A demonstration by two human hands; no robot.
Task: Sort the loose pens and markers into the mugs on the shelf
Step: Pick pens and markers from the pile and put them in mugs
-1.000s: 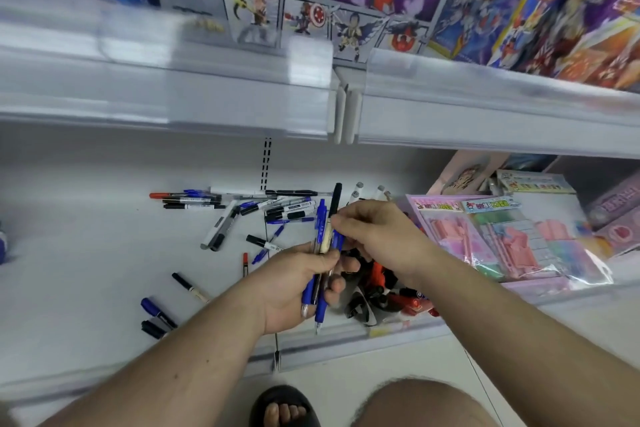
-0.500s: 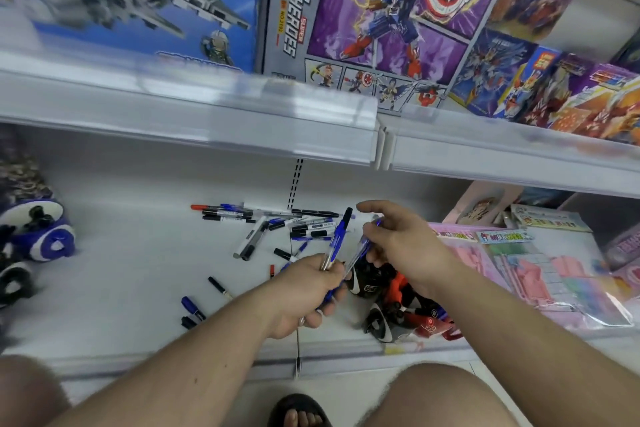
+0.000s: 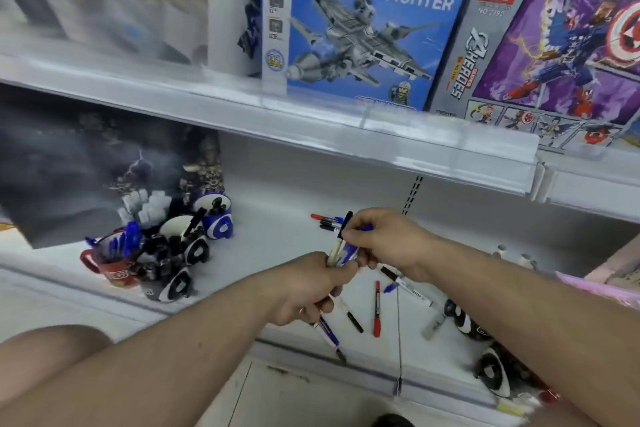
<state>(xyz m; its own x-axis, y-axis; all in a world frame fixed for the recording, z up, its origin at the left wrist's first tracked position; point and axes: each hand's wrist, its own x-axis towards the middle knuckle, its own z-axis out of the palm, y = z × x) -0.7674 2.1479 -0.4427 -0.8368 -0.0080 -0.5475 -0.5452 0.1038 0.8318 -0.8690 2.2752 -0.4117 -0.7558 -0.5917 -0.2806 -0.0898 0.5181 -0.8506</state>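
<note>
Gripping pen bundle (image 3: 337,255) in fist, left hand (image 3: 304,288); right hand (image 3: 384,239) pinching blue pen's top, both hands raised above shelf (image 3: 277,253).

Red mug (image 3: 114,269) of blue pens (image 3: 119,243); blue-and-white mug (image 3: 218,222).

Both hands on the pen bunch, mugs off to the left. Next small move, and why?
Probably pull the blue pen out with the right hand and carry it left to the red mug, which already holds blue pens. The left hand grips the rest of the bunch.
</note>
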